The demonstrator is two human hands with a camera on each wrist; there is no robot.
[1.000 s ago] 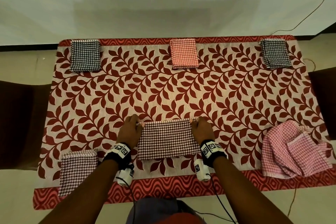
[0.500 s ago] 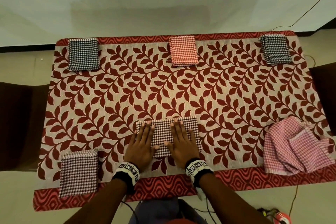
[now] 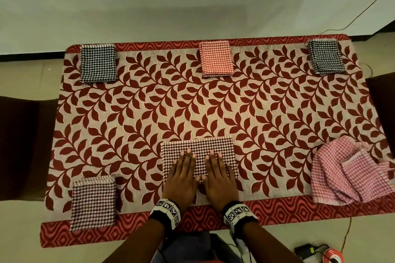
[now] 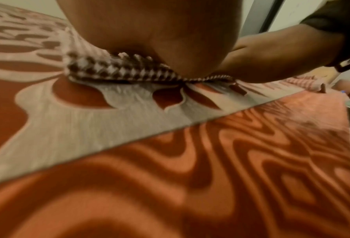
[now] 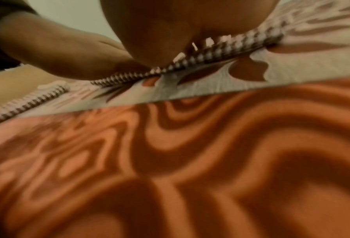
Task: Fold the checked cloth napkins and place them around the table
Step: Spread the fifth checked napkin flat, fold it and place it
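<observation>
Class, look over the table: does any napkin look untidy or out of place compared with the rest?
Yes. The pink checked cloths at the near right corner lie crumpled and overlapping, not folded square like the others. The black checked napkin at the far right corner sits slightly askew, its layers fanned.

No legible text anywhere.

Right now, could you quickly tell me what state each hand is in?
Left hand: open, fingers straight, pressing flat on the maroon checked napkin.
Right hand: open, fingers straight, pressing flat on the same napkin.
</observation>
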